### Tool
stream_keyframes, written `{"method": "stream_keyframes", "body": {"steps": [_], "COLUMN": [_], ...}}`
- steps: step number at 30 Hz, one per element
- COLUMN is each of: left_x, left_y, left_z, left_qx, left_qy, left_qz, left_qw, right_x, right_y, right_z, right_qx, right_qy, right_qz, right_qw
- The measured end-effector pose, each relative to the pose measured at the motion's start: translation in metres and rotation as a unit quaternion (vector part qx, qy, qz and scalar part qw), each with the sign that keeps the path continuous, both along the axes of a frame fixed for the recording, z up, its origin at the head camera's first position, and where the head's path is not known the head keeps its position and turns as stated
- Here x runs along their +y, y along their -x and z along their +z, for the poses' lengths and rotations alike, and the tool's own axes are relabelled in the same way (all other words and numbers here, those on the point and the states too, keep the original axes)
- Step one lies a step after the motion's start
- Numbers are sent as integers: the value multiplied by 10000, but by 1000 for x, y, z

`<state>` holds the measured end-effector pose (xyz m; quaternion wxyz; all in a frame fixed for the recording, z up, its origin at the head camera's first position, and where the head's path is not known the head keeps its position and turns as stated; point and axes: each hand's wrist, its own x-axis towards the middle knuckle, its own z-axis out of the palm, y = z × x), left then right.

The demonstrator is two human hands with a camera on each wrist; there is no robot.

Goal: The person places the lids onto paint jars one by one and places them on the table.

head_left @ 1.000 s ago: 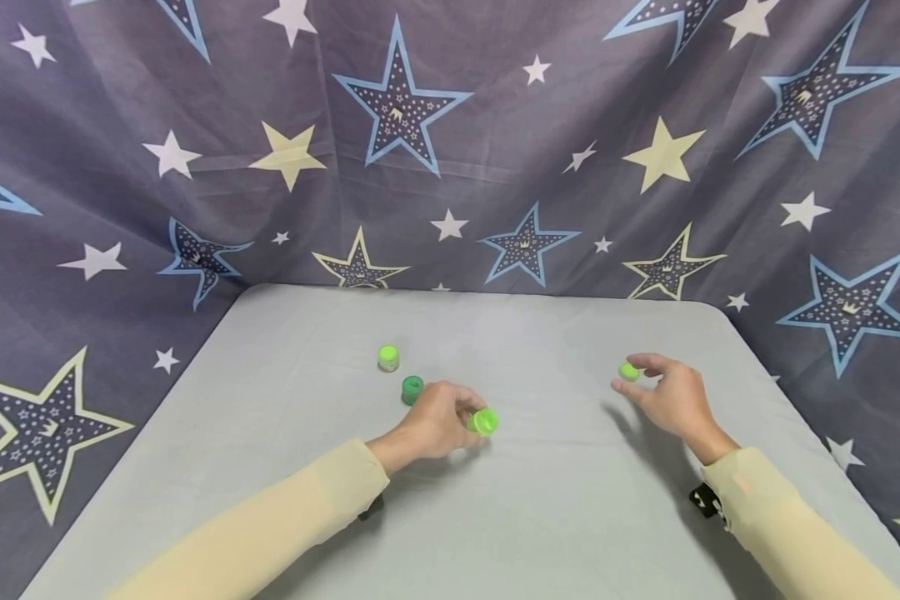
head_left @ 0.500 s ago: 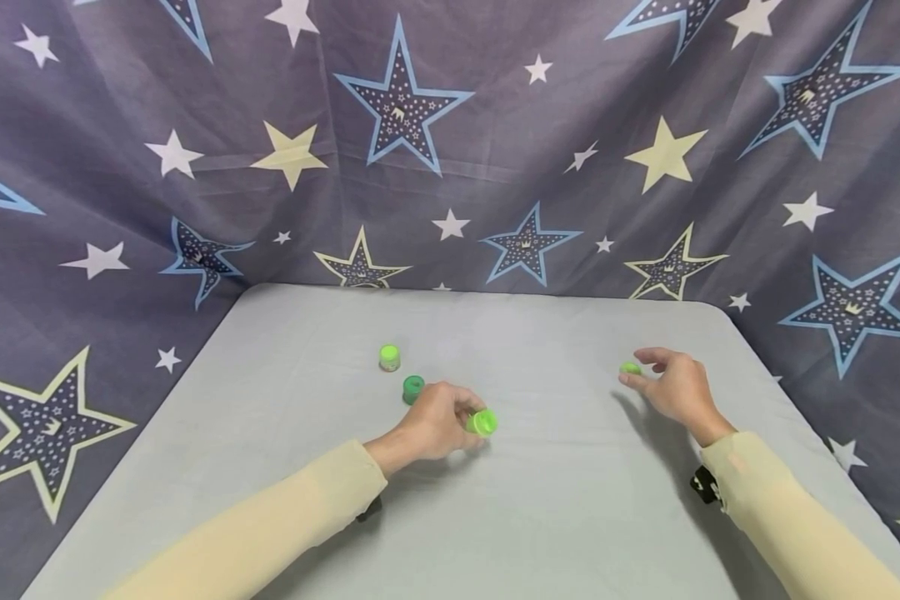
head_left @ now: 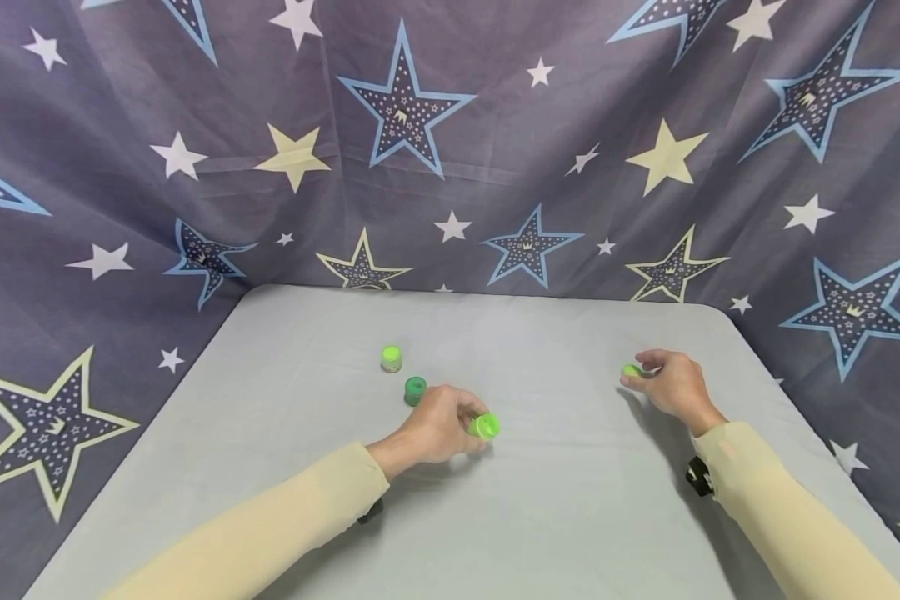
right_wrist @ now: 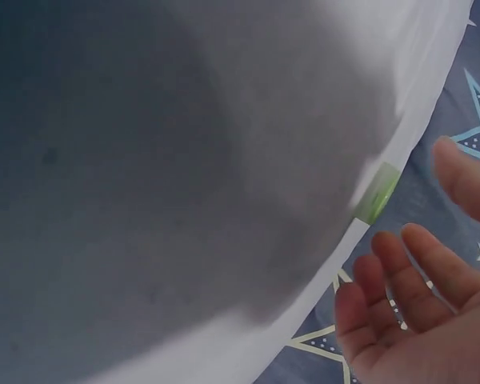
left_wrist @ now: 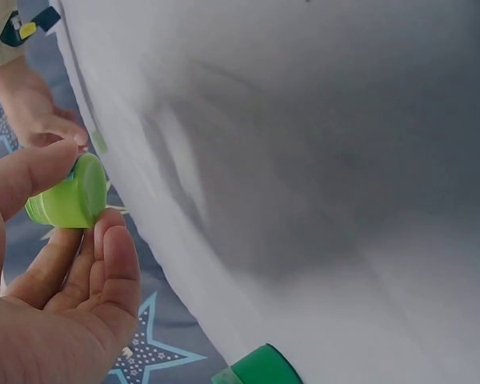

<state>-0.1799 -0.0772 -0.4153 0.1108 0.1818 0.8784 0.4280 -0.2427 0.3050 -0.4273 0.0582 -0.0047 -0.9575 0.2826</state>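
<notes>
My left hand (head_left: 441, 425) pinches a small lime-green jar (head_left: 485, 427) between thumb and fingers, tilted with its recessed end toward the right. In the left wrist view, the thumb lies on top of that jar (left_wrist: 70, 196) and the fingers below it. Over at the right, my right hand (head_left: 673, 385) is beside another small lime-green jar (head_left: 630, 371) on the table. The right wrist view shows this jar (right_wrist: 378, 194) on the white cloth, with a gap between it and the loosely spread fingers (right_wrist: 416, 276).
A dark green jar (head_left: 415, 390) stands just behind my left hand. Farther back is a jar with a lime-green lid and see-through body (head_left: 392, 359). The table (head_left: 540, 517) has a pale cloth, and a star-patterned curtain (head_left: 487, 150) hangs behind it.
My right hand had its thumb and fingers around the lime-green jar; it has let go and drawn slightly to the right. The left hand holds its jar in the same place.
</notes>
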Motion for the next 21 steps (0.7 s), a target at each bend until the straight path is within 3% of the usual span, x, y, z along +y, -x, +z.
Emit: {"method": "stream_keyframes", "body": {"steps": [21], "left_x": [0], "left_y": [-2], "left_z": [0], "left_qx": [-5], "left_qy": [1], "left_qz": [-3], "left_qw": [10000], "right_x": [7], "right_y": [15], "right_z": [-5], "right_qx": [-572], "right_qy": [-3], "right_qz": [-302], "right_qw": [9979]}}
